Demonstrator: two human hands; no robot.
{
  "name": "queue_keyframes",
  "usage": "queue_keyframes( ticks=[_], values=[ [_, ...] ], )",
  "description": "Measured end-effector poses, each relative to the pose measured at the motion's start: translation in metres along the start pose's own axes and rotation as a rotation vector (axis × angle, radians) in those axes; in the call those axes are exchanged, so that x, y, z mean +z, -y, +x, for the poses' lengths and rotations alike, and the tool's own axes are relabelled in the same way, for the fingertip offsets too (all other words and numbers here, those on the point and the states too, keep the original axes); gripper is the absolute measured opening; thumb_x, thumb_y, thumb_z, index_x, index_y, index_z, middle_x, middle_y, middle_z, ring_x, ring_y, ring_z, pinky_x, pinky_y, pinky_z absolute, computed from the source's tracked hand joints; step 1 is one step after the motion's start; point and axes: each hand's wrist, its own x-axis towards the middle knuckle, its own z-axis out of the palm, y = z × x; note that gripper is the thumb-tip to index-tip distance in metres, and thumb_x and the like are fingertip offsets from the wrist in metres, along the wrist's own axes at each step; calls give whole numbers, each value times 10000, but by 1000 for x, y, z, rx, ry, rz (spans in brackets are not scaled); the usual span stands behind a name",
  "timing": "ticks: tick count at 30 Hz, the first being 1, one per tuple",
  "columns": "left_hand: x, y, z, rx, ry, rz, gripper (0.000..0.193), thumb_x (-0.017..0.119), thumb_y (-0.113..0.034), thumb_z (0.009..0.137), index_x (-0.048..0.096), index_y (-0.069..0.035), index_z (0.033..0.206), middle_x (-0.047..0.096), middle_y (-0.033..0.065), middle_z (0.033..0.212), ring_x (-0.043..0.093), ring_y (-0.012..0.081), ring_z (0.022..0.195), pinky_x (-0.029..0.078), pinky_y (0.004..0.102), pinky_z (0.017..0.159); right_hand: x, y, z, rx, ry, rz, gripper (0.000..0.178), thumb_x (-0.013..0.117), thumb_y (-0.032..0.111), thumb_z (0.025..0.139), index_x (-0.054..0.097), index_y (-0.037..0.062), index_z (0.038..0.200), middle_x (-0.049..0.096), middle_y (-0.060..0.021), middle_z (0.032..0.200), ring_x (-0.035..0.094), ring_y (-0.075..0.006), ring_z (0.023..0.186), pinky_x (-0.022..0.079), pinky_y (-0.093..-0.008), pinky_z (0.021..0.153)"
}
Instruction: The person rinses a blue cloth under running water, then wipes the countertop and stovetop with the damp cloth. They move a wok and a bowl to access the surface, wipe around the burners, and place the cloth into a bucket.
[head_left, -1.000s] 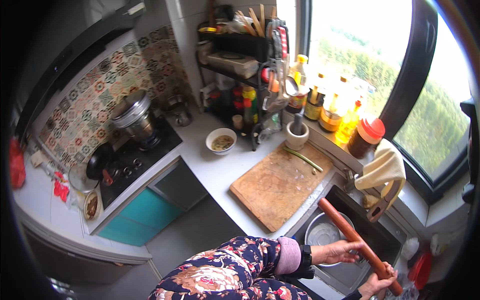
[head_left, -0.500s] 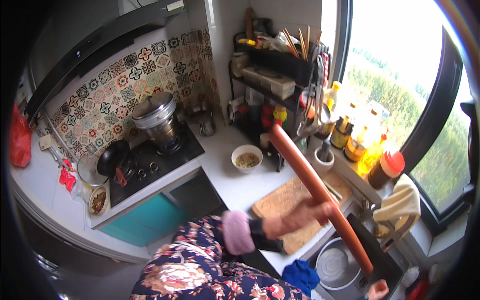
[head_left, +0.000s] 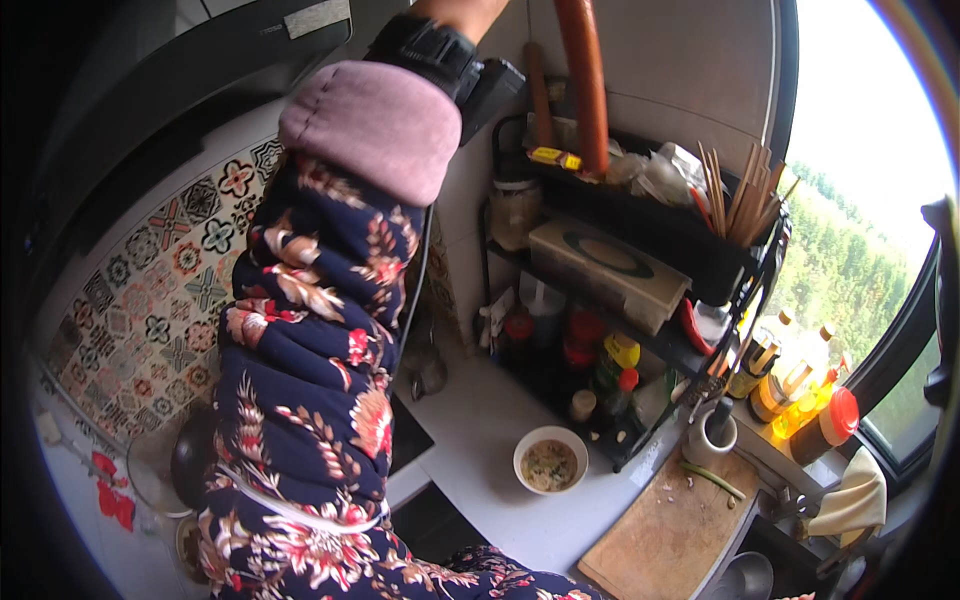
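My left arm, in a floral sleeve with a pink cuff, reaches up past the top edge. Of my left hand (head_left: 465, 12), only the wrist side shows; its fingers are cut off. A long reddish-brown rolling pin (head_left: 583, 90) hangs steeply beside it, its upper part outside the picture. The pin's lower end is over the rack's top tray (head_left: 640, 205), among plastic bags and a small yellow packet (head_left: 555, 158); whether it touches the tray I cannot tell. A skin-coloured sliver at the lower right edge seems to be my right hand (head_left: 800, 597), its fingers hidden.
Chopsticks (head_left: 740, 195) stand at the rack's right end; a lidded box (head_left: 605, 270) sits below. A bowl of food (head_left: 550, 467) stands on the counter near a cutting board (head_left: 665, 520) and a mortar (head_left: 710, 435). Bottles (head_left: 800, 385) line the windowsill.
My left arm has swung from above the sink up toward the rack, bringing the rolling pin from a slant to nearly upright. My right hand has almost left the view, which has shifted.
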Motion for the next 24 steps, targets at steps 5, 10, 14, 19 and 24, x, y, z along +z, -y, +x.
queue_keyframes(
  ticks=[5, 10, 14, 19, 24],
  values=[
    [41, 94, 12, -99, -44, 190, 532, 601, -504, 827, 493, -30, 1044, 655, 216, 905, 633, 415, 848, 495, 501, 726, 43, -33, -21, -3, 4, -31, 250, 554, 273, 939, 478, 120, 757, 413, 28, 631, 422, -96, 570, 404, -232, 573],
    [75, 157, -7, -249, 44, 262, 517, 598, -504, 824, 497, -50, 1048, 663, 193, 925, 637, 407, 842, 500, 505, 717, 58, -46, -31, -20, -16, -60, 247, 539, 270, 947, 471, 124, 760, 399, 30, 625, 404, -95, 559, 390, -230, 564],
    [98, 195, -20, -320, 138, 290, 545, 628, -497, 806, 497, -55, 1098, 660, 206, 965, 639, 389, 885, 504, 485, 753, 63, -50, -34, -26, -50, -91, 245, 527, 267, 952, 465, 126, 762, 388, 31, 620, 390, -94, 551, 379, -229, 557],
    [128, 217, -26, -375, 185, 156, 505, 701, -414, 778, 602, 17, 1021, 666, 246, 919, 638, 421, 901, 505, 490, 785, 66, -54, -36, -31, -91, -112, 242, 511, 263, 960, 457, 129, 765, 373, 33, 614, 372, -93, 540, 365, -228, 548],
    [161, 217, -65, -303, 293, 300, 453, 705, -368, 784, 590, -17, 1047, 666, 212, 963, 641, 397, 907, 500, 475, 799, 67, -57, -37, -28, -135, -143, 241, 496, 259, 967, 450, 132, 767, 359, 36, 608, 355, -92, 530, 350, -226, 539]
  ],
)
